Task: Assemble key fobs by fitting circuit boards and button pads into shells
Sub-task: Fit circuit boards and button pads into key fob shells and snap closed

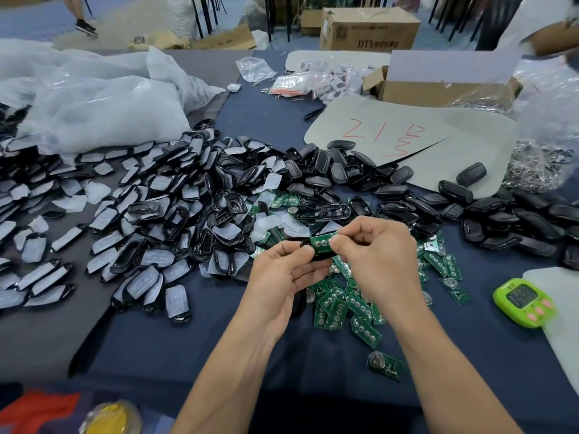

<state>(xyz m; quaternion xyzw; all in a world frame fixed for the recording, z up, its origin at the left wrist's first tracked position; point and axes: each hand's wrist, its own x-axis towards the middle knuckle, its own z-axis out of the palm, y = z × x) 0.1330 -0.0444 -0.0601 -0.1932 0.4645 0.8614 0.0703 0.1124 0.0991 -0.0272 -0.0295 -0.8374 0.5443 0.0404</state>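
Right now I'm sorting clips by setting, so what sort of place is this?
Probably a small hand-assembly workshop: heaps of black plastic key-fob shells, loose green circuit boards on a blue-clothed table, brown cardboard cartons behind.

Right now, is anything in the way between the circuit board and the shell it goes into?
Nothing visible. The right hand pinches the green circuit board just over the black shell held by the left hand, with no loose part showing between them; the hands hide most of the shell.

Box (369, 29) reads "DTY"; sheet (438, 145) perhaps "21".
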